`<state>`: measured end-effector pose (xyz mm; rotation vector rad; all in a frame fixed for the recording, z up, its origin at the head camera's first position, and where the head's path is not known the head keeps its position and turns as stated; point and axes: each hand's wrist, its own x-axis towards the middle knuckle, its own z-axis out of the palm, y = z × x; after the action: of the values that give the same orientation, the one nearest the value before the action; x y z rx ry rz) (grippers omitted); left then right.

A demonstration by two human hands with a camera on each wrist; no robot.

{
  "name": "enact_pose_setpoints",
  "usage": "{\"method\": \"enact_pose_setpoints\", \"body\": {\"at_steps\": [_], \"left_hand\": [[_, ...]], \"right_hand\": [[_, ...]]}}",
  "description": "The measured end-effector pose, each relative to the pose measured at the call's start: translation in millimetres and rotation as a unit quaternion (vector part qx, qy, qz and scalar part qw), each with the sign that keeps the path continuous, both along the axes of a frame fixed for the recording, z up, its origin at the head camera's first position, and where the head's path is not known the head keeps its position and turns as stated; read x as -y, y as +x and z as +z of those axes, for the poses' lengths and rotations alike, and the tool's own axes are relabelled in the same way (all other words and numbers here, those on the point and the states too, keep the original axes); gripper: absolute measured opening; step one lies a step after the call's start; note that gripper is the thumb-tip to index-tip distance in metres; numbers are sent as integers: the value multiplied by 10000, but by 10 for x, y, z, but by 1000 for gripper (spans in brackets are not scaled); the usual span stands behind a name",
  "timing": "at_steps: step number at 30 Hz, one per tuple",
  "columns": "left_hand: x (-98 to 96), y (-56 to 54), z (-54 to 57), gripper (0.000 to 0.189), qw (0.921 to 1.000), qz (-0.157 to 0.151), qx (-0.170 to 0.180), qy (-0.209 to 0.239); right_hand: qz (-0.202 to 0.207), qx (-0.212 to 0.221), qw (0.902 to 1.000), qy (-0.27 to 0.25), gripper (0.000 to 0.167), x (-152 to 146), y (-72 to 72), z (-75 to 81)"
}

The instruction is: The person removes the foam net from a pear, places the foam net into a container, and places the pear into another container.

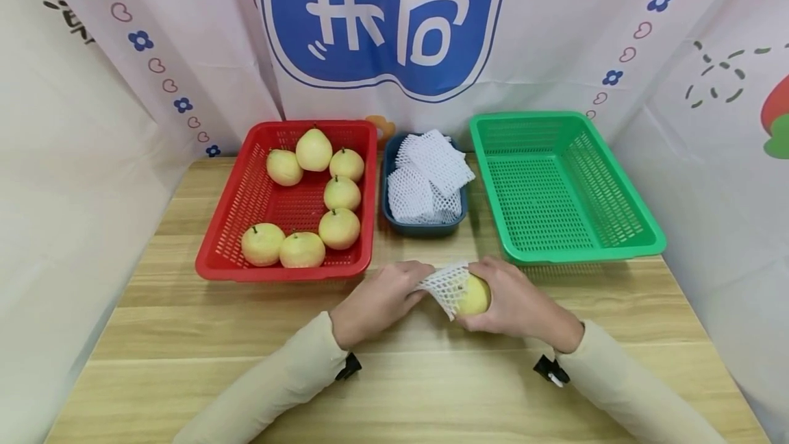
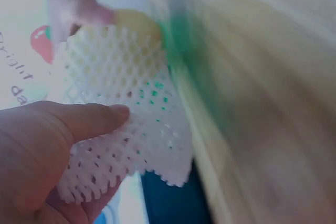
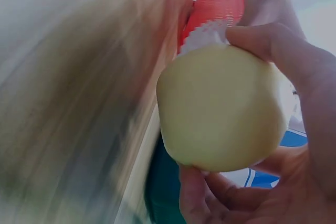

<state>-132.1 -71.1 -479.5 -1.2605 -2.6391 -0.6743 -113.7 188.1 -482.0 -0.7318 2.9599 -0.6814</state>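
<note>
A pale yellow pear (image 3: 220, 108) is gripped by my right hand (image 1: 514, 300), thumb on one side and fingers on the other. White foam netting (image 1: 445, 286) covers the side of the pear that faces left. My left hand (image 1: 385, 300) pinches the loose end of this foam net sleeve, its thumb (image 2: 100, 119) lying along the mesh in the left wrist view. The pear's bare bottom faces the right wrist camera. Both hands are just above the wooden table, in front of the baskets.
A red basket (image 1: 283, 273) with several pears stands at the back left. Behind my hands, a dark blue container (image 1: 425, 230) is filled with more foam nets (image 1: 431, 177). The green basket (image 1: 579, 252) at the back right shows a bare mesh bottom. White printed cloth borders the table (image 1: 431, 396).
</note>
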Motion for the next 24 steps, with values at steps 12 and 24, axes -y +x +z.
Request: {"method": "enact_pose_setpoints", "body": {"at_steps": [12, 24], "left_hand": [[236, 209, 575, 22, 9973, 259, -384, -575], [320, -498, 1495, 12, 9904, 954, -210, -977]], "right_hand": [[79, -110, 9999, -36, 75, -67, 61, -54], [431, -171, 9985, -287, 68, -44, 20, -106]]}}
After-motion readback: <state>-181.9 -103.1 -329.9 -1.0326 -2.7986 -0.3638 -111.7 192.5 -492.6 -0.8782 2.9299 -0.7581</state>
